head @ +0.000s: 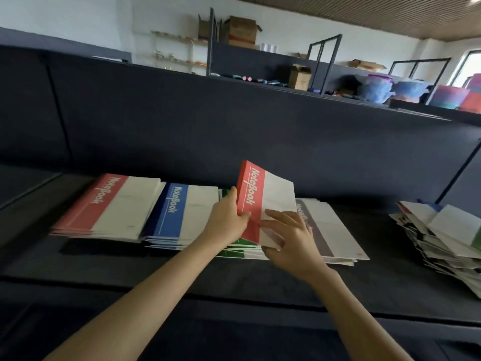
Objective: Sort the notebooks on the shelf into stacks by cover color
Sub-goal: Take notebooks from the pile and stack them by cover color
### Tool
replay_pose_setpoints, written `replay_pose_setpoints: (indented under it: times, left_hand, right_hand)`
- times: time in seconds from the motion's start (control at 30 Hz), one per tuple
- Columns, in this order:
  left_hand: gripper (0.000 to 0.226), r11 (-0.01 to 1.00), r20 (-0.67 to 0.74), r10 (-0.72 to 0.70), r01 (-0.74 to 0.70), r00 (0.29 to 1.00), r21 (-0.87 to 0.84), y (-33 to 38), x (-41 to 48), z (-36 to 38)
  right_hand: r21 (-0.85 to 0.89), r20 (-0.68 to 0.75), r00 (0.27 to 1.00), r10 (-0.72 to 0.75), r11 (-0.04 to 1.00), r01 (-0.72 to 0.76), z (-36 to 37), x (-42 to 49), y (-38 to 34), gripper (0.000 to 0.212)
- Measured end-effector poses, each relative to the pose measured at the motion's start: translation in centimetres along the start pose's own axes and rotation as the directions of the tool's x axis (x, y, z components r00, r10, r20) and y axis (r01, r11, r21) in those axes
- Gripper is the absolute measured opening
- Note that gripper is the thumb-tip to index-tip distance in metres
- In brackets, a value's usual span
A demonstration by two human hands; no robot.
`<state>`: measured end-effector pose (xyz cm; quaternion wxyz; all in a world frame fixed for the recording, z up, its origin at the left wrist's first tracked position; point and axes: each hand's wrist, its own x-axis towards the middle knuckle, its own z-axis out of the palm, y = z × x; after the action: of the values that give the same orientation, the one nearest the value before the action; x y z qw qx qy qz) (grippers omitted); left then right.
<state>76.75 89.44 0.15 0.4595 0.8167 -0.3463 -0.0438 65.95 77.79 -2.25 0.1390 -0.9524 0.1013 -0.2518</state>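
Observation:
A red notebook (256, 196) is lifted and tilted above the green stack (235, 250). My left hand (227, 220) grips its red spine edge, thumb on the cover. My right hand (289, 238) holds its lower white part, fingers spread over the cover and thumb underneath. On the dark shelf (156, 269) lie a red stack (109, 204) at the left, a blue stack (179, 214) beside it, and a grey stack (333, 230) to the right of my hands. The green stack is mostly hidden by my hands.
An untidy pile of mixed notebooks (442, 235) lies at the shelf's right end. A dark back panel (234, 126) rises behind the stacks. Beyond it stand further shelves with cardboard boxes (242, 31) and coloured tubs (377, 87).

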Motion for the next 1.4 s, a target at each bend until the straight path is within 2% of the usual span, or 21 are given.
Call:
replay_pose_setpoints:
  times: [0.07, 0.17, 0.27, 0.43, 0.6, 0.77, 0.87, 1.07, 1.23, 1.33, 1.4]
  left_hand:
    - [0.060, 0.990, -0.065, 0.043, -0.034, 0.997, 0.134, -1.1, -0.5, -1.2]
    - [0.068, 0.952, -0.071, 0.051, -0.027, 0.996, 0.305, -2.4, -1.3, -3.4]
    - [0.053, 0.910, -0.051, 0.058, -0.032, 0.997, 0.414, -4.2, -2.1, -6.4]
    - [0.037, 0.891, 0.009, 0.049, -0.048, 0.999, 0.451, -7.9, -3.1, -10.5]
    - [0.038, 0.853, 0.048, 0.045, -0.064, 0.998, 0.518, -12.0, -3.4, -14.7]
    - [0.043, 0.814, 0.087, 0.067, -0.105, 0.994, 0.571, -16.2, -3.5, -20.0]
    - [0.041, 0.812, 0.119, 0.065, -0.121, 0.991, 0.571, -18.7, -2.6, -22.0]
    - [0.043, 0.820, 0.238, -0.090, -0.064, 0.967, 0.568, -21.7, -1.1, -22.2]
    - [0.041, 0.762, 0.242, -0.074, -0.102, 0.967, 0.640, -21.6, -0.9, -22.1]
    - [0.039, 0.690, 0.263, -0.057, -0.152, 0.963, 0.708, -20.2, -0.3, -21.7]
    - [0.030, 0.673, 0.273, 0.040, -0.228, 0.961, 0.704, -19.2, 0.1, -20.8]
  right_hand:
    - [0.005, 0.061, 0.998, -0.035, 0.999, 0.035, 0.8, 0.9, -1.4, 0.053]
    - [0.002, 0.135, 0.985, -0.108, 0.994, 0.108, 2.2, 2.6, -3.5, 0.053]
    - [0.020, 0.187, 0.968, -0.170, 0.985, 0.169, 3.8, 4.2, -5.9, 0.058]
    - [0.068, 0.154, 0.962, -0.223, 0.974, 0.215, 6.8, 5.4, -9.7, 0.042]
    - [0.064, 0.131, 0.966, -0.222, 0.975, 0.215, 10.2, 6.9, -14.0, 0.044]
    - [0.036, 0.160, 0.975, -0.153, 0.988, 0.149, 13.6, 8.5, -19.7, 0.038]
    - [0.021, 0.185, 0.980, -0.066, 0.998, 0.063, 15.5, 9.7, -22.4, 0.036]
    - [-0.119, 0.353, 0.932, 0.088, 0.992, -0.049, 16.6, 10.5, -24.4, 0.037]
    - [-0.149, 0.351, 0.932, 0.092, 0.988, -0.041, 16.4, 10.1, -25.2, 0.033]
    - [-0.094, 0.310, 0.939, 0.150, 0.988, -0.126, 15.9, 10.4, -25.1, 0.031]
    - [-0.082, 0.220, 0.951, 0.217, 0.976, -0.204, 15.2, 10.2, -24.2, 0.033]
